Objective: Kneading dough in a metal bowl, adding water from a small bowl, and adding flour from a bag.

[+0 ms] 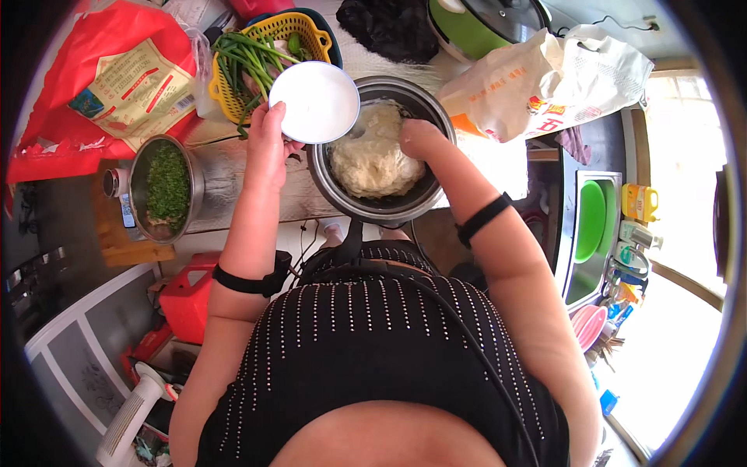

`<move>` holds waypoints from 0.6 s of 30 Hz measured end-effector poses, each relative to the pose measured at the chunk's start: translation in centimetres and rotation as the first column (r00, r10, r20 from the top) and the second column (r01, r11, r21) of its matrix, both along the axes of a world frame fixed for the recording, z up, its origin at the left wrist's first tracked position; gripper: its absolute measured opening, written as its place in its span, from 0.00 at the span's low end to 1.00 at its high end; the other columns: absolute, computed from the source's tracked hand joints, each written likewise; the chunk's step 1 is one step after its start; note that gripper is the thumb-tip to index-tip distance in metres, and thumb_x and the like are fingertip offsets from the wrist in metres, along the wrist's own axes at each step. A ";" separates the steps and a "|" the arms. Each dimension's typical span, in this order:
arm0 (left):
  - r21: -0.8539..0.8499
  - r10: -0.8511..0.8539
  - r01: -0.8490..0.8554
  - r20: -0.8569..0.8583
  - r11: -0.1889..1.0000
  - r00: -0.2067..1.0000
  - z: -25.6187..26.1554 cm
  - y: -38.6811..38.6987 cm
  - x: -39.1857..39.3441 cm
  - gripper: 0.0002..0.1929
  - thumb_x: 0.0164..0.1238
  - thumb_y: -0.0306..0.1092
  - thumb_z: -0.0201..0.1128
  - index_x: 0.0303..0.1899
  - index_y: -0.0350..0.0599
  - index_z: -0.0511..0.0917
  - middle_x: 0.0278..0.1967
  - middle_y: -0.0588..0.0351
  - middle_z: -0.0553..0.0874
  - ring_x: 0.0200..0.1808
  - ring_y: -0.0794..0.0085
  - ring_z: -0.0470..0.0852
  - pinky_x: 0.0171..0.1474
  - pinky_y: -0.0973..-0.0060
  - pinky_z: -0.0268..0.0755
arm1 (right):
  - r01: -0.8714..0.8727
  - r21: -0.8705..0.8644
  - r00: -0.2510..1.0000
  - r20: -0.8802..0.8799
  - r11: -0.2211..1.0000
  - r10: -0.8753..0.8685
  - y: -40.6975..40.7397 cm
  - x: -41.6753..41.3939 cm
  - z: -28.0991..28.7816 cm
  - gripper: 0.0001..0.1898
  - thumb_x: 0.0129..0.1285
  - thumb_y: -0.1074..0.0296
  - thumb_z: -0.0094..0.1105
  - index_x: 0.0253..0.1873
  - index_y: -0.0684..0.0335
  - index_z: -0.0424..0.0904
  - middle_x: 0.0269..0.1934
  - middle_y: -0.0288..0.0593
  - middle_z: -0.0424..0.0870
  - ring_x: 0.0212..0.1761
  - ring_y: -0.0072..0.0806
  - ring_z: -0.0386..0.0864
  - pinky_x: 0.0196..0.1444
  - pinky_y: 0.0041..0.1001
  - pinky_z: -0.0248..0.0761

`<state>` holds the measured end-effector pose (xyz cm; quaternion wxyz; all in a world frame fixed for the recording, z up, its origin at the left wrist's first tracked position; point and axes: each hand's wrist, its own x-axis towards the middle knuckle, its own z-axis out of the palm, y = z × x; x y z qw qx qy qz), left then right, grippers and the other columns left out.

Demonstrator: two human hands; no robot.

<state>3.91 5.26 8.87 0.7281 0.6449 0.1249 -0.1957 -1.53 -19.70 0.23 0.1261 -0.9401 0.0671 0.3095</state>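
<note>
A white bowl with a blue rim (315, 102) is held by its edge in my left hand (268, 137), over the left rim of a large dark metal pot (376, 213). A lumpy mass of pale dough (376, 160) lies in the pot, with some dry flour or wet residue near its upper edge. My right hand (423, 140) reaches into the pot at its right side and touches the dough; its fingers are hidden, so their grip does not show. The inside of the bowl looks white, and whether it holds anything is unclear.
At the left stand a metal bowl of chopped greens (169, 190), a red flour bag (111, 70) and a yellow basket (219, 96) with green onions. A black plastic bag (388, 29), a green electric pan (481, 29) and a white sack (543, 87) surround the pot's far side. A sink (610, 222) lies right.
</note>
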 end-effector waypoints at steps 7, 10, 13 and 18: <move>-0.124 0.039 -0.035 0.026 0.992 0.999 0.4 0.4 -0.8 0.22 0.62 0.48 0.53 0.53 0.46 0.65 0.41 0.57 0.77 0.38 0.75 0.76 0.38 0.75 0.69 | -0.042 0.245 0.990 0.138 0.969 0.009 5.6 3.0 -0.9 0.19 0.57 0.64 0.46 0.52 0.66 0.73 0.51 0.54 0.76 0.53 0.45 0.74 0.54 0.37 0.68; -0.151 0.059 -0.057 0.013 0.987 0.998 0.7 1.2 -1.0 0.23 0.62 0.49 0.53 0.54 0.45 0.65 0.43 0.57 0.77 0.40 0.75 0.77 0.38 0.75 0.69 | -0.273 0.288 0.948 0.240 0.918 0.207 7.6 2.6 -1.4 0.19 0.58 0.63 0.46 0.53 0.63 0.72 0.53 0.53 0.75 0.55 0.45 0.73 0.56 0.37 0.67; -0.196 0.052 -0.046 0.025 0.980 0.998 1.1 2.2 -1.2 0.24 0.62 0.49 0.52 0.55 0.45 0.65 0.44 0.57 0.77 0.40 0.76 0.77 0.39 0.76 0.69 | -0.262 0.312 0.957 0.204 0.913 0.205 7.8 1.8 -1.7 0.18 0.58 0.64 0.46 0.52 0.62 0.73 0.53 0.52 0.75 0.55 0.46 0.73 0.56 0.37 0.67; -0.191 0.099 -0.091 0.035 0.977 0.994 1.6 2.8 -1.7 0.24 0.62 0.48 0.52 0.54 0.45 0.65 0.43 0.58 0.77 0.39 0.78 0.77 0.37 0.79 0.67 | -0.372 -0.018 0.923 0.102 0.928 0.372 1.0 1.4 -1.1 0.14 0.57 0.66 0.46 0.43 0.61 0.80 0.47 0.51 0.78 0.51 0.48 0.75 0.54 0.38 0.68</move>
